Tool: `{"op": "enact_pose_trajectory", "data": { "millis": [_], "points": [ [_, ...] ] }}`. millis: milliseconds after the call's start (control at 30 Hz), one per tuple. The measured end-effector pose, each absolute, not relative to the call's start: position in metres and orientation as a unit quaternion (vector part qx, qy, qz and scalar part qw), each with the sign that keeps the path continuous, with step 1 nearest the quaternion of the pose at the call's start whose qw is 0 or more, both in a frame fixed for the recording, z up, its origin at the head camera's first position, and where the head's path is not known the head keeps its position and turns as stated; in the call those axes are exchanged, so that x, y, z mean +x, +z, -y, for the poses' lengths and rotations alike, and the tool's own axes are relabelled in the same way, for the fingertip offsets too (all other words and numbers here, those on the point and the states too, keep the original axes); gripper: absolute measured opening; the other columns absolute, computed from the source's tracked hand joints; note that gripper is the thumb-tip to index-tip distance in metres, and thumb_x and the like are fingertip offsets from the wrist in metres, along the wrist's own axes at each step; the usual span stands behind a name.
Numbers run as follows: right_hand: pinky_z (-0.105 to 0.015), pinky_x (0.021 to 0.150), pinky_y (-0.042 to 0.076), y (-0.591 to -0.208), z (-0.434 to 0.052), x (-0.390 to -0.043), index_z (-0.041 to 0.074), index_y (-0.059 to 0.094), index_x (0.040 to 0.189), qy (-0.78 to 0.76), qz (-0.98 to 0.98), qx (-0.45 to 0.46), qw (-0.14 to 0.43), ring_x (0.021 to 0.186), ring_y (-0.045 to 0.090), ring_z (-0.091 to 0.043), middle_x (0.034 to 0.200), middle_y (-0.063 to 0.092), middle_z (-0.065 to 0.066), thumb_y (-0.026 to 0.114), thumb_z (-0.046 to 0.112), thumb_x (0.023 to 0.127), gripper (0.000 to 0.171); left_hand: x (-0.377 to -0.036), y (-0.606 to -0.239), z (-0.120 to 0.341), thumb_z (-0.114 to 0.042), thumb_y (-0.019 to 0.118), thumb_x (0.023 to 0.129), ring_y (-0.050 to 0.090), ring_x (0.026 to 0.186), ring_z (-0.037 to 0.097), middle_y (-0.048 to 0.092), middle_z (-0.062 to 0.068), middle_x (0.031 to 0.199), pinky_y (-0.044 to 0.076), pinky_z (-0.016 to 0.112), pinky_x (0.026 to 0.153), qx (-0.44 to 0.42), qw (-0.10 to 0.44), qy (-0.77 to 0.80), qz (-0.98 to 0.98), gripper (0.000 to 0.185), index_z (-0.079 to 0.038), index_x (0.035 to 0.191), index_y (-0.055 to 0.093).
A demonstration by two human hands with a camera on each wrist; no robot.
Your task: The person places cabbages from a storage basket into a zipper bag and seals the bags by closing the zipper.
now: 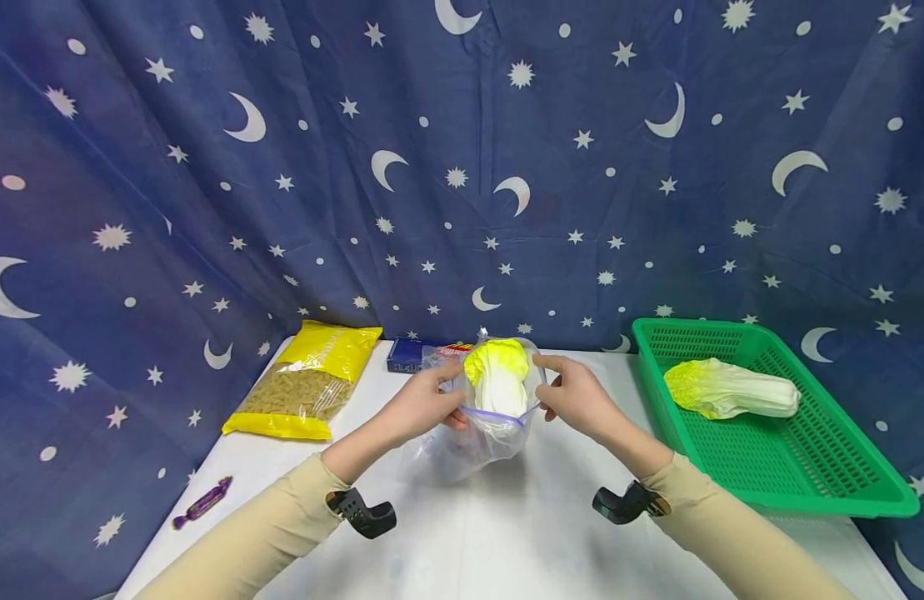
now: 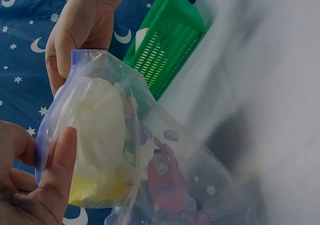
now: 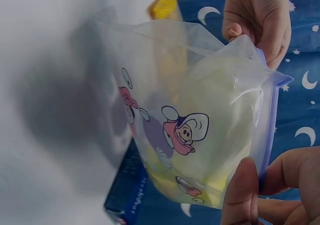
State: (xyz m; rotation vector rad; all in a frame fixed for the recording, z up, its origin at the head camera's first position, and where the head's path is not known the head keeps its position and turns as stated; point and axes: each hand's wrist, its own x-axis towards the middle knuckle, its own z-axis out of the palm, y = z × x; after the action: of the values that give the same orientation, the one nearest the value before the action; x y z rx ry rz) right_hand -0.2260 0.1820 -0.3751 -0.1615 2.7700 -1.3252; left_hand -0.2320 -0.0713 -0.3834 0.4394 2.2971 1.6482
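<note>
My left hand (image 1: 432, 398) and right hand (image 1: 579, 398) pinch opposite sides of the mouth of a clear zip bag (image 1: 462, 454), which has a purple zip strip. A napa cabbage (image 1: 499, 387) with yellow leaves and a white stalk is in the bag, its leafy end pointing away from me. In the left wrist view, the left thumb (image 2: 61, 157) presses on the outside of the plastic just below the strip. Cartoon figures (image 3: 186, 131) are printed on the bag in the right wrist view, where the right thumb and fingers grip its edge.
At the right, a green basket (image 1: 776, 475) holds another napa cabbage (image 1: 731, 389). A yellow bag of pasta (image 1: 304, 383) lies at the back left, with a blue box (image 1: 406, 355) beside it behind the zip bag. Near the left edge is a purple wrapped candy (image 1: 202, 502). A starry curtain (image 1: 462, 167) hangs behind.
</note>
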Motion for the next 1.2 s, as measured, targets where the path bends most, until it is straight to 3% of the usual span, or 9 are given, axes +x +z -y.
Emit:
{"op": "enact_pose_trajectory", "data": {
  "millis": [33, 167, 367, 500, 733, 900, 1000, 1067, 1200],
  "points": [
    [-0.031, 0.052, 0.044, -0.371, -0.182, -0.226, -0.002, 0.049, 0.149, -0.43, -0.9, -0.052, 0.037, 0.059, 0.062, -0.023, 0.079, 0.063, -0.01, 0.056, 0.002, 0.09, 0.06, -0.233, -0.382, 0.071, -0.004, 0.056, 0.097, 0.07, 0.063, 0.019, 0.042, 0.019, 0.158, 0.063, 0.037, 0.068, 0.152, 0.14, 0.573, -0.793, 0.061, 0.005, 0.154, 0.038],
    [-0.032, 0.055, 0.047, -0.359, -0.182, -0.229, -0.003, 0.047, 0.15, -0.433, -0.898, -0.056, 0.052, 0.06, 0.063, -0.025, 0.077, 0.064, -0.011, 0.056, 0.002, 0.089, 0.062, -0.234, -0.372, 0.072, -0.003, 0.056, 0.096, 0.069, 0.063, 0.019, 0.047, 0.021, 0.152, 0.063, 0.034, 0.066, 0.152, 0.146, 0.581, -0.786, 0.063, 0.003, 0.156, 0.036],
    [-0.031, 0.06, 0.052, -0.336, -0.183, -0.235, -0.004, 0.046, 0.151, -0.435, -0.895, -0.06, 0.073, 0.063, 0.065, -0.027, 0.077, 0.065, -0.015, 0.058, 0.003, 0.089, 0.063, -0.237, -0.351, 0.073, -0.003, 0.055, 0.097, 0.069, 0.066, 0.019, 0.047, 0.021, 0.152, 0.063, 0.038, 0.072, 0.159, 0.162, 0.577, -0.785, 0.064, 0.003, 0.157, 0.033],
    [-0.03, 0.063, 0.056, -0.32, -0.185, -0.238, -0.004, 0.045, 0.151, -0.428, -0.898, -0.063, 0.08, 0.062, 0.064, -0.024, 0.085, 0.065, -0.016, 0.059, 0.005, 0.09, 0.063, -0.24, -0.335, 0.073, -0.003, 0.054, 0.098, 0.069, 0.066, 0.018, 0.052, 0.023, 0.144, 0.063, 0.034, 0.071, 0.16, 0.168, 0.571, -0.787, 0.064, 0.003, 0.157, 0.032],
    [-0.035, 0.07, 0.06, -0.299, -0.188, -0.242, -0.005, 0.042, 0.152, -0.429, -0.896, -0.067, 0.093, 0.065, 0.064, -0.023, 0.105, 0.062, -0.019, 0.057, 0.005, 0.092, 0.063, -0.244, -0.313, 0.072, -0.004, 0.052, 0.098, 0.068, 0.067, 0.017, 0.04, 0.016, 0.158, 0.063, 0.034, 0.074, 0.161, 0.175, 0.565, -0.79, 0.06, 0.005, 0.155, 0.036],
    [-0.033, 0.07, 0.06, -0.288, -0.189, -0.243, -0.004, 0.042, 0.153, -0.422, -0.899, -0.064, 0.101, 0.066, 0.063, -0.023, 0.104, 0.062, -0.019, 0.059, 0.007, 0.092, 0.064, -0.246, -0.301, 0.071, -0.005, 0.052, 0.1, 0.068, 0.066, 0.017, 0.054, 0.02, 0.14, 0.063, 0.036, 0.077, 0.151, 0.183, 0.561, -0.793, 0.059, 0.004, 0.155, 0.036],
    [-0.034, 0.072, 0.061, -0.283, -0.19, -0.243, -0.004, 0.042, 0.153, -0.423, -0.898, -0.064, 0.104, 0.067, 0.063, -0.024, 0.104, 0.062, -0.018, 0.059, 0.007, 0.092, 0.064, -0.247, -0.296, 0.071, -0.005, 0.052, 0.1, 0.068, 0.065, 0.017, 0.063, 0.021, 0.117, 0.063, 0.035, 0.076, 0.145, 0.189, 0.565, -0.79, 0.06, 0.003, 0.156, 0.034],
    [-0.034, 0.072, 0.061, -0.28, -0.19, -0.243, -0.004, 0.042, 0.153, -0.423, -0.897, -0.067, 0.106, 0.068, 0.063, -0.024, 0.105, 0.062, -0.019, 0.058, 0.006, 0.091, 0.064, -0.248, -0.292, 0.071, -0.006, 0.052, 0.1, 0.068, 0.065, 0.017, 0.065, 0.021, 0.101, 0.062, 0.032, 0.073, 0.143, 0.191, 0.565, -0.79, 0.06, 0.002, 0.157, 0.034],
    [-0.033, 0.071, 0.061, -0.276, -0.19, -0.243, -0.004, 0.041, 0.153, -0.422, -0.897, -0.071, 0.11, 0.069, 0.063, -0.023, 0.116, 0.061, -0.023, 0.057, 0.005, 0.091, 0.065, -0.247, -0.287, 0.07, -0.007, 0.052, 0.1, 0.068, 0.065, 0.018, 0.065, 0.019, 0.092, 0.062, 0.03, 0.071, 0.139, 0.194, 0.564, -0.791, 0.061, 0.001, 0.158, 0.033]
  ]
}}
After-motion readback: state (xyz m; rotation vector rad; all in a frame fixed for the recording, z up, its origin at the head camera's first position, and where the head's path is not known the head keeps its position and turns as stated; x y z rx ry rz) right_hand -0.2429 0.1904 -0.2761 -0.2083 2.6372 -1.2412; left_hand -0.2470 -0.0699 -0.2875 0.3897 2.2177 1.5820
